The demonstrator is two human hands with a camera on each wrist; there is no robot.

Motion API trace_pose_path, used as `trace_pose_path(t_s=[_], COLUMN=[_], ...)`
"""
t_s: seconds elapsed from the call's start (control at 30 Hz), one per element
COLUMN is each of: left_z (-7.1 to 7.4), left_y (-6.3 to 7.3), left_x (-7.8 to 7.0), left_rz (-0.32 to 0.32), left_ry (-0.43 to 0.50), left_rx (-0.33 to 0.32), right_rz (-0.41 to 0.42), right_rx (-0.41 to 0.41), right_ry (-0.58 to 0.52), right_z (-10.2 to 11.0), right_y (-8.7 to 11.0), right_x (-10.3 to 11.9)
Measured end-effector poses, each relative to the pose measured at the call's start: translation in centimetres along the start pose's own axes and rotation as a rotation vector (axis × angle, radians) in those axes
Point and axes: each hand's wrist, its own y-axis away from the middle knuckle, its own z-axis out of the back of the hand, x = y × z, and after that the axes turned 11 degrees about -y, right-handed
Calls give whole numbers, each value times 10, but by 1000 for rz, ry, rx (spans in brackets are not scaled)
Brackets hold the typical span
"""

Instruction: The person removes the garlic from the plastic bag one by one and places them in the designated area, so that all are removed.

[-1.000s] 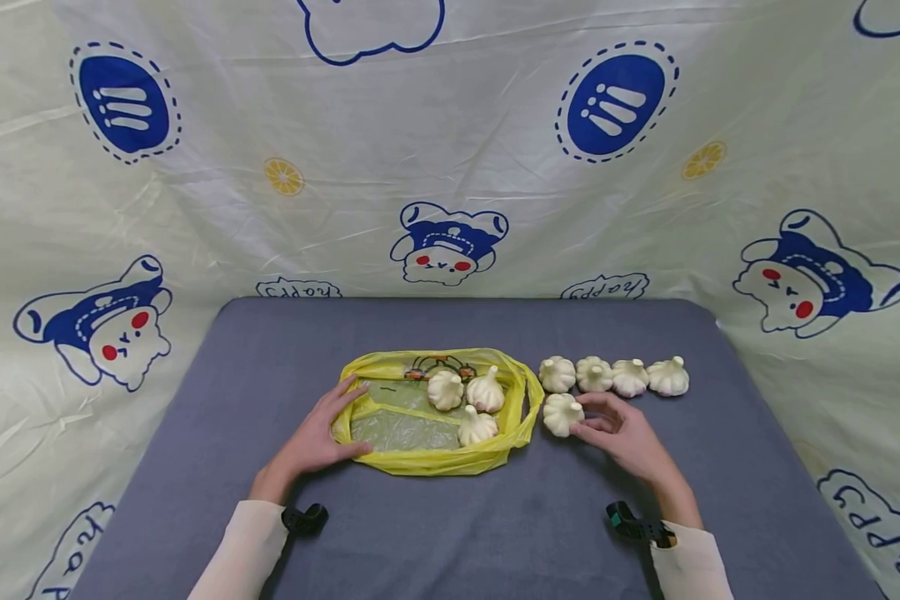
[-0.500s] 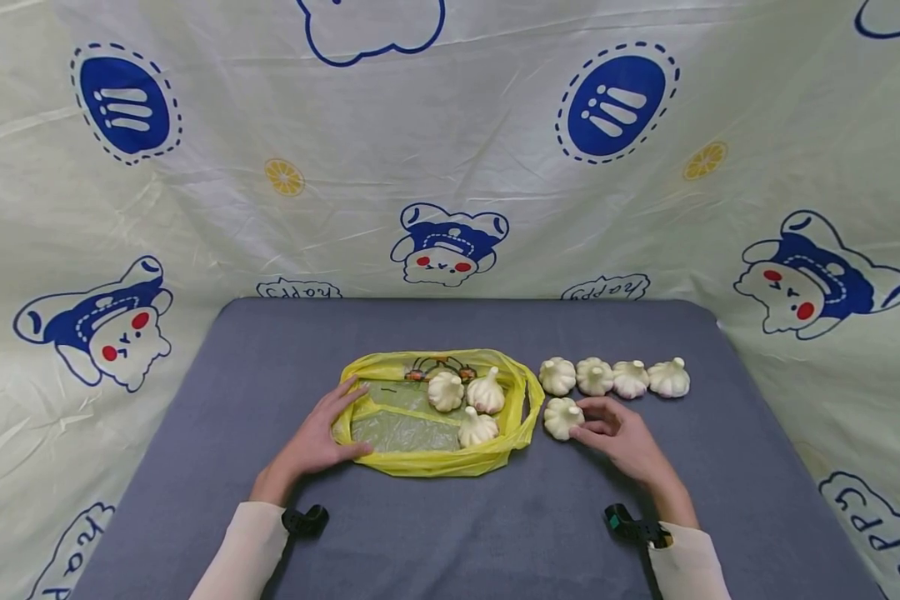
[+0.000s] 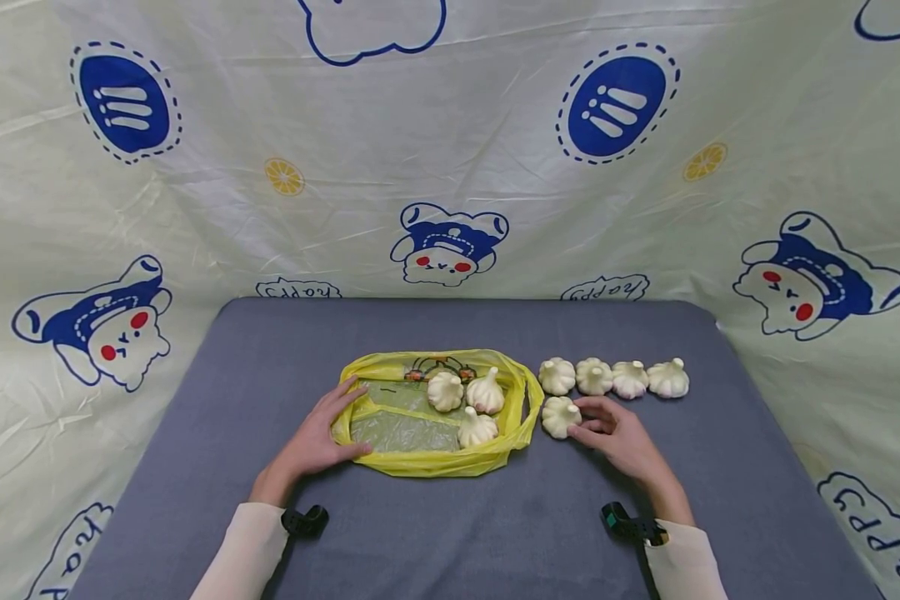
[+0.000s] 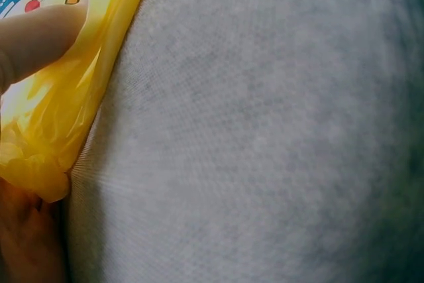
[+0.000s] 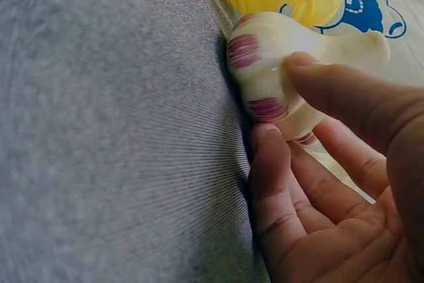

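My right hand (image 3: 618,433) pinches a white garlic bulb (image 3: 560,417) between thumb and fingers, just right of a yellow plastic bag (image 3: 442,464). Purple streaks mark this bulb (image 5: 265,64) in the right wrist view, where it sits close against the grey cloth. At the bag's left end, my left hand (image 3: 318,433) holds the rim, thumb on the near side and fingers over the far side. The left wrist view shows the thumb (image 4: 40,38) lying across the yellow film. The bag's mouth is spread wide, and three garlic bulbs (image 3: 477,427) lie inside toward its right end.
Behind the right hand, several more garlic bulbs (image 3: 631,379) stand in a row running right from the bag's far right corner. Everything rests on a grey cloth-covered table (image 3: 450,542). A printed pale sheet (image 3: 495,108) hangs behind the table's far edge.
The right hand and its garlic bulb have shifted by a very small amount, lately leftward. The left hand, the bag and the other bulbs look the same.
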Motion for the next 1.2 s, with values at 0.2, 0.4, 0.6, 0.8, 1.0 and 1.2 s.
trace_pose_path(t_s=[0.2,0.4,0.6,0.8,1.0,1.2], left_z=[0,0,-1,-1,-1,-1], left_y=[0,1,1,1,1,0], left_x=[-1,0,0,1,0,1], left_rz=[-7,-9,-2,-5,1,2], left_ry=[2,2,11,5,4,-2], left_rx=[-7,-11,-14,-17,-10,-6], right_rz=[-11,-19,-13,-8,-19,-25], right_rx=[-15,-15,-17,-11,-11,-19], right_ry=[-7,10,2,2,7,28], right_z=[2,1,1,1,2,3], right_y=[-2,-3,-3,-4,-5,-3], right_x=[-2,-1,2,0,-1,4])
